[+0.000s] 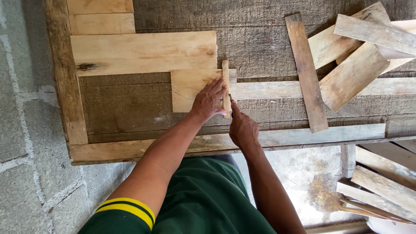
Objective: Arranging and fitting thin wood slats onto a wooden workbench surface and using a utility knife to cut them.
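Left hand [209,100] pressing narrow wood strip [225,89], right hand [242,128] — perhaps holding pencil

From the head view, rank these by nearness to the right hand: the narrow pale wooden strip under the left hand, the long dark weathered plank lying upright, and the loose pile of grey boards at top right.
Measured from the right hand:
1. Narrow pale wooden strip, just above it, pinned by the left hand.
2. Long dark weathered plank, off to its right on the bench.
3. Loose pile of grey boards, farthest, at the top right corner.
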